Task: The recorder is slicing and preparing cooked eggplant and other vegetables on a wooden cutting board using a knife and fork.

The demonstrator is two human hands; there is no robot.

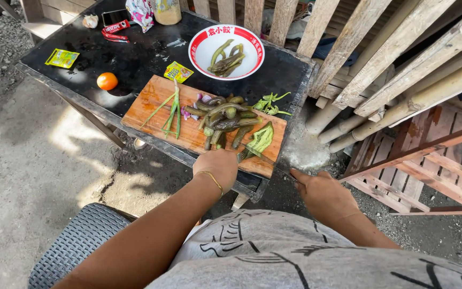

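A wooden cutting board (156,93) lies on a black table (135,56). On it sit a pile of long green cooked vegetables (225,115), thin green stalks (172,112) and bits of purple onion (201,99). My left hand (216,167) rests at the board's near edge, fingers curled over a vegetable piece. My right hand (324,192) grips a knife (260,155) whose blade lies across a flat green piece (260,140) on the board's right end.
A red-rimmed white bowl (201,51) holds more green vegetables. A tomato (107,81), yellow sachets (62,58), green trimmings (271,103) and a phone (114,16) lie on the table. Wooden slat fencing (402,69) stands right. A woven seat (76,243) is below left.
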